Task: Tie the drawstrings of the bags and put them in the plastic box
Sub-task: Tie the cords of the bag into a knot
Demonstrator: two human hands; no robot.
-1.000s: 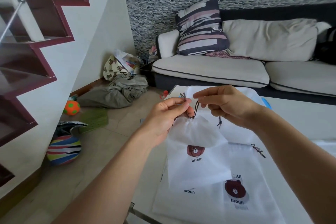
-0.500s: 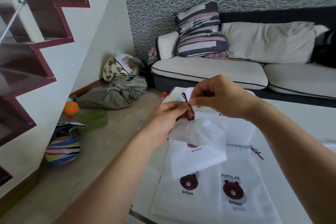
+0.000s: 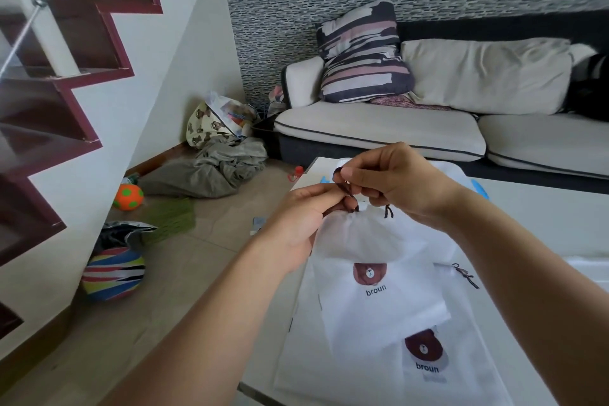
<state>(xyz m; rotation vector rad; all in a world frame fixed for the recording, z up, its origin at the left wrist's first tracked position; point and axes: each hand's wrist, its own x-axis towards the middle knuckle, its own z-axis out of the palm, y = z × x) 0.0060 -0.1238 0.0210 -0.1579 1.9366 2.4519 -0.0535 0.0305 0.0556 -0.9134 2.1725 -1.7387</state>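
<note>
A small white drawstring bag (image 3: 372, 260) with a brown bear print and the word "broun" hangs in front of me, its neck cinched. My left hand (image 3: 303, 217) pinches the dark brown drawstring (image 3: 344, 189) at the bag's neck. My right hand (image 3: 392, 180) pinches a loop of the same string just above it. Larger white bear-print bags (image 3: 425, 356) lie flat on the white table (image 3: 540, 217) under the held bag. A plastic box is not in view.
A sofa (image 3: 395, 128) with a striped cushion (image 3: 359, 53) stands behind the table. On the floor to the left lie a grey cloth heap (image 3: 211, 168), an orange ball (image 3: 128, 196) and a striped ball (image 3: 113, 273). A staircase (image 3: 59, 76) rises at far left.
My right hand has drawn the string loop up and leftwards over my left fingers. The held bag has dropped a little lower again, covering one bear print on the flat bag.
</note>
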